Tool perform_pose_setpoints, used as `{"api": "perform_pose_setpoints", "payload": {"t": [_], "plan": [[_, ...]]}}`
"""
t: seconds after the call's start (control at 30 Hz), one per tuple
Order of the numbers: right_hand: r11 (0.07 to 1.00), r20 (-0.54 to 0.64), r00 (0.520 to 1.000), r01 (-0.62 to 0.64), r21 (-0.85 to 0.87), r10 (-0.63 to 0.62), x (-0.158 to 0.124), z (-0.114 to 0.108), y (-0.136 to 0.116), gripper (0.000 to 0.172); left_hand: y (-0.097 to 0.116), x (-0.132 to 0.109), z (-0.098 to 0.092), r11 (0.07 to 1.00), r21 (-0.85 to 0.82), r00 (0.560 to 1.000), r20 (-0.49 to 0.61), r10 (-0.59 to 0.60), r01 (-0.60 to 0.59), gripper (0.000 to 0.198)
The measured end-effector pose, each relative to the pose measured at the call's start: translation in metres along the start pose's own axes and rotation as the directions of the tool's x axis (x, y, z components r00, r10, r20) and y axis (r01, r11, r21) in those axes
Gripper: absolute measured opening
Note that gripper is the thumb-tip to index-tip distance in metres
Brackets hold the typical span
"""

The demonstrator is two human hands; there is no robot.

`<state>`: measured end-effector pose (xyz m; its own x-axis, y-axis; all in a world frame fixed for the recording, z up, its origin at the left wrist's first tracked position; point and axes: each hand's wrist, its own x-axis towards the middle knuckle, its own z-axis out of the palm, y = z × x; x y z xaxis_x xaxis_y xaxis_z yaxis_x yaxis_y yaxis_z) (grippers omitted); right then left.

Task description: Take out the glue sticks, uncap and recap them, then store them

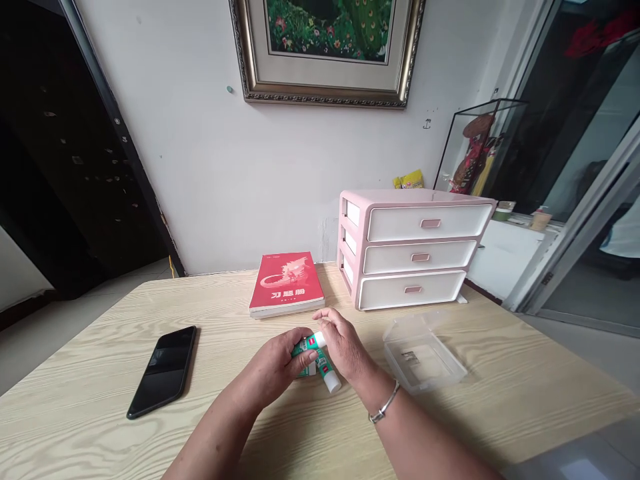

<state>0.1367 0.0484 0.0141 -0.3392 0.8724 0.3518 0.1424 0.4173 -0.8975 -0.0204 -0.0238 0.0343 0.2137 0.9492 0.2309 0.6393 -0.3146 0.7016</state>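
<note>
- As can be seen in the head view, grasping a green-and-white glue stick [311, 343] in the left hand [277, 360], over the wooden tabletop [225, 300].
- Holding the right hand [346, 345] curled at the stick's white cap, toward 2 o'clock; impossible to tell whether pinching or merely touching.
- Just below, toward 5 o'clock, look for a second glue stick [328, 373], partly hidden at its upper end; unclear whether held or resting.
- Judging by the pose, probably at the step of handling the capped end two-handed.
- For any twist or pull there, keep a steady left grip, apply right-hand force along the stick, and avoid knocking the second.
- Around the hands, note a clear plastic box [443, 381] at 3 o'clock, a pink-and-white drawer unit [421, 257] between 1 and 2, a red book [287, 280] at 11, and a black smartphone [163, 370] at 9.
</note>
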Motion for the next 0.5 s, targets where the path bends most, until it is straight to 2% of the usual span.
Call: {"api": "perform_pose_setpoints", "payload": {"t": [0.1, 0.2, 0.27, 0.33, 0.37, 0.43, 0.5], "plan": [[0.996, -0.002, 0.996, -0.095, -0.002, 0.095, 0.001, 0.010, 0.004, 0.034, -0.002, 0.002, 0.008, 0.974, 0.226, 0.997, -0.074, 0.010, 0.007, 0.030], [0.992, -0.087, 0.989, -0.120, -0.042, 0.116, 0.004, 0.017, 0.008, 0.025, -0.001, 0.002, 0.014, 0.942, 0.328, 0.994, -0.099, -0.034, 0.065, 0.022], [0.995, -0.115, 0.990, -0.091, -0.050, 0.085, 0.008, 0.011, 0.008, 0.022, 0.002, 0.000, 0.011, 0.969, 0.234, 0.997, -0.043, -0.067, 0.076, 0.024], [0.997, -0.174, 0.983, -0.062, -0.036, 0.054, 0.013, 0.000, 0.006, 0.022, 0.004, -0.003, 0.001, 0.997, 0.019, 0.996, 0.044, -0.081, 0.080, 0.034], [0.998, -0.216, 0.975, -0.051, -0.024, 0.045, 0.016, -0.006, 0.005, 0.023, 0.005, -0.004, -0.005, 0.992, -0.090, 0.995, 0.053, -0.089, 0.093, 0.038], [0.998, -0.303, 0.951, -0.058, 0.010, 0.058, 0.018, -0.013, 0.003, 0.025, 0.004, -0.006, -0.014, 0.965, -0.233, 0.992, -0.017, -0.127, 0.120, 0.042], [0.999, -0.254, 0.967, -0.033, 0.001, 0.032, 0.016, -0.011, 0.004, 0.029, 0.001, -0.004, -0.015, 0.960, -0.256, 0.982, -0.121, -0.148, 0.113, 0.042]]}}
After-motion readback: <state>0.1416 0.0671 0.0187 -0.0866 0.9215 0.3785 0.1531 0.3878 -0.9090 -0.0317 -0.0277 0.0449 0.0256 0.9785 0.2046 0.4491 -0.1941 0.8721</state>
